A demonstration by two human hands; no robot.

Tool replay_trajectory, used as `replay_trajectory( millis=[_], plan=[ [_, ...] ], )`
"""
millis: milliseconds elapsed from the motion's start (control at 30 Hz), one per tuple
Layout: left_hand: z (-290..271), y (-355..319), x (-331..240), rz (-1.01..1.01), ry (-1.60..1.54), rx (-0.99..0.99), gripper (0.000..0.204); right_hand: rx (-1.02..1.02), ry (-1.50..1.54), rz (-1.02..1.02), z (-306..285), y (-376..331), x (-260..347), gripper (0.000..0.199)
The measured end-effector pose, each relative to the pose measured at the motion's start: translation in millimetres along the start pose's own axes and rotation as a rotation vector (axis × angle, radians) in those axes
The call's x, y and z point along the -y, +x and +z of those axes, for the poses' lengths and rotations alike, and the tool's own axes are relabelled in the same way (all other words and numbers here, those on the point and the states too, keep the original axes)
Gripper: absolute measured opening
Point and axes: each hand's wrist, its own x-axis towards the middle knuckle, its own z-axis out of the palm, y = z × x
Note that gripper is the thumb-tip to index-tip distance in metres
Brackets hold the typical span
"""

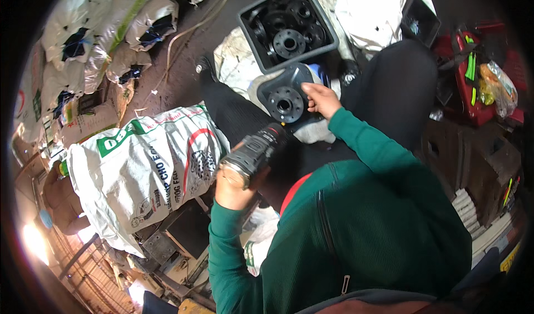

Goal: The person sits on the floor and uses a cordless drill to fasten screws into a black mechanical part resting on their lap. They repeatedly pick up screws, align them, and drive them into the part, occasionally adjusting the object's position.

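My left hand (232,193) is closed round a dark cordless drill (251,157), which points up and to the right. Just beyond the drill's tip, a dark round flange (286,104) with a raised centre and a ring of holes rests between my knees. Under it is a grey rounded tray or plate (286,75). At the right edge of these, my right hand (324,100) has its fingers curled and pinched together. Whatever the pinch holds, if anything, is too small to make out.
Ahead stands a grey bin (245,22) holding several similar dark flanges. A white printed sack (147,169) lies to my left, with more stuffed sacks (103,36) behind. A smaller dark bin (420,22) and a red container (473,100) with bagged items are to the right.
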Motion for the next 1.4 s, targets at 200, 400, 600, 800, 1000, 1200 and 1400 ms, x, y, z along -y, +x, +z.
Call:
replay_trajectory(
  millis=[200, 400, 600, 800, 1000, 1200, 1400],
  plan=[
    [30, -13, 0, 0.178, 0.102, -0.03, 0.051, 0.464, 0.534, 0.127, -17, -34, 22, 0.037],
    [36, -21, -1, 0.132, 0.021, -0.096, 0.055, 0.532, 0.632, 0.185, -4, -45, 22, 0.025],
    [37, -23, -1, 0.169, 0.042, -0.109, 0.055, 0.522, 0.708, 0.196, 1, -41, 14, 0.021],
    [40, -16, -2, 0.187, 0.116, -0.084, 0.052, 0.483, 0.734, 0.2, 3, -42, 14, 0.018],
    [40, -14, -11, 0.179, 0.128, -0.149, 0.049, 0.38, 0.68, 0.22, 6, -43, 16, 0.016],
    [39, -9, -12, 0.173, 0.134, -0.12, 0.05, 0.347, 0.589, 0.213, 5, -43, 13, 0.024],
    [23, -5, -7, 0.113, 0.147, -0.055, 0.052, 0.176, 0.46, 0.155, -7, -33, 6, 0.031]
  ],
)
